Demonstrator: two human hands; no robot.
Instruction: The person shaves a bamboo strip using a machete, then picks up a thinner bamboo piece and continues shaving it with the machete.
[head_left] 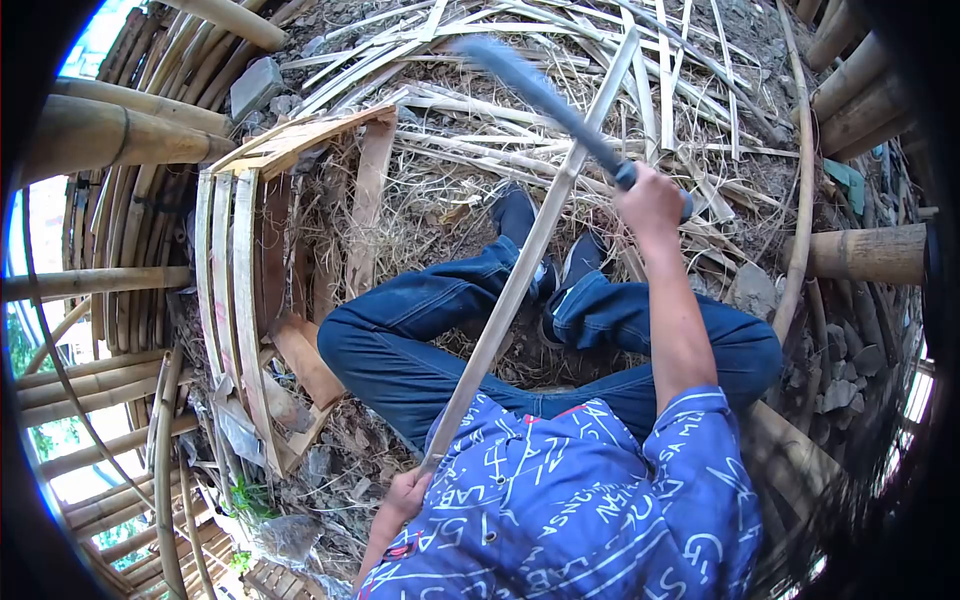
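Close to the body, the left hand (405,497) grips the lower end of a long bamboo strip (520,275), which slants up across the crossed legs (400,340). The right hand (650,203) is clenched on the handle of a knife (545,95), its blurred blade raised beside the strip. Beyond lie a slatted frame (240,290), loose splits (560,60) and a thick pole (865,255).

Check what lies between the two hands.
Head view: jeans-clad legs and the bamboo strip, held by the left hand; the right hand grips a machete.
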